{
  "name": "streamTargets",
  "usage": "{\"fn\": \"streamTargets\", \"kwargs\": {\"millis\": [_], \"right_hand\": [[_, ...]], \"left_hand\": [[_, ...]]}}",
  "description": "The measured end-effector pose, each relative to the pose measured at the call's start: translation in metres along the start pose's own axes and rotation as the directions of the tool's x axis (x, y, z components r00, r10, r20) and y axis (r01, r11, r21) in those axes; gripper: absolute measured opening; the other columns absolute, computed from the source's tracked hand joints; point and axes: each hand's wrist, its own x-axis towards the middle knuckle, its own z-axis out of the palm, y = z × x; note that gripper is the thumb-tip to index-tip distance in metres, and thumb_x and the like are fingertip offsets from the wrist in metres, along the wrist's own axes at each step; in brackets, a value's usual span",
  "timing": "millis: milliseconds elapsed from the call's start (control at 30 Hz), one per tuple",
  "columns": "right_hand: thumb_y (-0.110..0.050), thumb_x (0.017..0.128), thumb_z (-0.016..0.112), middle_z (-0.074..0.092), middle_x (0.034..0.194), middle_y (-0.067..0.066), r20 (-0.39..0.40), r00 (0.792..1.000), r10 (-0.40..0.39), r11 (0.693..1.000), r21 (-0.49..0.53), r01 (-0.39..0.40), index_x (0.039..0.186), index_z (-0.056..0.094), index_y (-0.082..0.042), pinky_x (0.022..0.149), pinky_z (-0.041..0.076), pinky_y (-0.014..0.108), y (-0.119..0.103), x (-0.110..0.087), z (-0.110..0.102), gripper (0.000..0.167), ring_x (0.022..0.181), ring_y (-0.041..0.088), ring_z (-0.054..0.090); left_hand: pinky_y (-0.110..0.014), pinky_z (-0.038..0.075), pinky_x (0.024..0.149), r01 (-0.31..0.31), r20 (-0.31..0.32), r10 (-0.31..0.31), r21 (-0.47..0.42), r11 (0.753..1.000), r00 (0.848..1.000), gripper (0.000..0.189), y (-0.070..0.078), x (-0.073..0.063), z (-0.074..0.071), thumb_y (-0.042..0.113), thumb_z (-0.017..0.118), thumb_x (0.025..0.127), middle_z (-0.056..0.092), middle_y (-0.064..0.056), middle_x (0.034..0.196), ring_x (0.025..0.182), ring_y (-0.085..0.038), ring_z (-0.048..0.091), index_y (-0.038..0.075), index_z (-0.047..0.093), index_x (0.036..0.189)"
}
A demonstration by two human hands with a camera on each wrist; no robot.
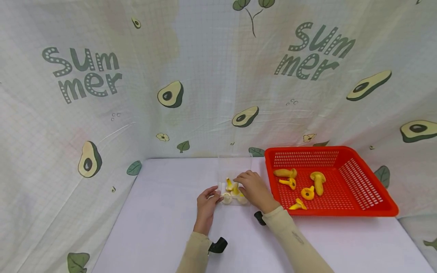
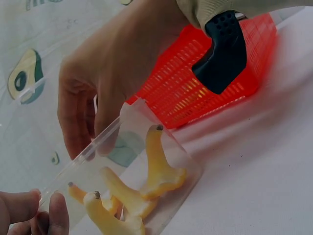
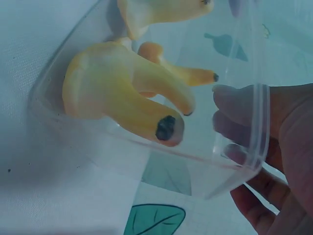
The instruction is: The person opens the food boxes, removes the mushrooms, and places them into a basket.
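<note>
A clear plastic box (image 2: 182, 188) stands on the table, with several pale yellow mushrooms (image 2: 159, 161) inside. Its see-through lid (image 1: 235, 162) is raised at the back. My left hand (image 1: 206, 206) pinches the left rim between thumb and fingers. From the right, my right hand (image 1: 255, 189) reaches over the box's right side. Its loosely bent fingers (image 3: 234, 103) show through the clear wall in the right wrist view, apart from the dark-tipped mushroom stems. I see nothing between them.
A red plastic basket (image 1: 370, 182) stands to the right of the box, close to my right forearm. Several orange-yellow mushrooms (image 1: 318, 182) lie in it. Behind the white table (image 1: 164, 220) hangs a curtain (image 1: 201, 76) printed with avocados and lettering.
</note>
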Motion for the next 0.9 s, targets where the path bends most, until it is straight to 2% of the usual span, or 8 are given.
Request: {"fn": "streamTargets", "kwargs": {"millis": [233, 633, 767, 900], "right_hand": [[-0.007, 0.087, 0.087, 0.078, 0.115, 0.008, 0.052, 0.998, 0.022, 0.999, -0.028, -0.021, 0.116, 0.081, -0.009, 0.102, 0.055, 0.044, 0.000, 0.007, 0.005, 0.030, 0.109, 0.028, 0.063], [-0.005, 0.088, 0.085, 0.079, 0.108, 0.008, 0.111, 0.990, 0.090, 0.996, 0.005, -0.091, 0.110, 0.083, -0.008, 0.099, 0.055, 0.043, -0.002, 0.013, 0.005, 0.022, 0.101, 0.028, 0.064], [-0.005, 0.086, 0.087, 0.078, 0.102, 0.005, 0.135, 0.985, 0.109, 0.994, 0.001, -0.110, 0.105, 0.084, -0.010, 0.094, 0.056, 0.041, -0.002, 0.015, 0.005, 0.020, 0.096, 0.025, 0.062], [-0.003, 0.085, 0.088, 0.076, 0.095, 0.003, 0.130, 0.987, 0.091, 0.996, 0.014, -0.093, 0.098, 0.085, -0.011, 0.089, 0.054, 0.039, -0.003, 0.013, 0.004, 0.016, 0.091, 0.023, 0.060]], "left_hand": [[-0.022, 0.064, 0.076, 0.000, 0.013, 0.000, -0.010, 1.000, 1.000, 0.037, 0.001, -0.001, 0.000, -0.007, 0.067, 0.100, 0.056, -0.008, 0.101, 0.079, -0.012, 0.061, -0.018, 0.059, 0.134], [-0.023, 0.064, 0.075, -0.007, 0.011, 0.007, -0.007, 1.000, 1.000, 0.037, 0.000, -0.002, -0.001, -0.006, 0.067, 0.100, 0.057, -0.009, 0.101, 0.077, -0.011, 0.062, -0.018, 0.058, 0.133], [-0.023, 0.064, 0.076, -0.006, 0.008, 0.006, -0.002, 1.000, 1.000, 0.037, 0.001, -0.003, 0.000, -0.006, 0.067, 0.099, 0.057, -0.008, 0.100, 0.077, -0.011, 0.061, -0.018, 0.059, 0.133], [-0.023, 0.064, 0.075, -0.005, 0.009, 0.005, -0.015, 1.000, 1.000, 0.037, 0.001, -0.003, -0.001, -0.007, 0.067, 0.099, 0.056, -0.008, 0.099, 0.076, -0.011, 0.062, -0.018, 0.058, 0.133]]}}
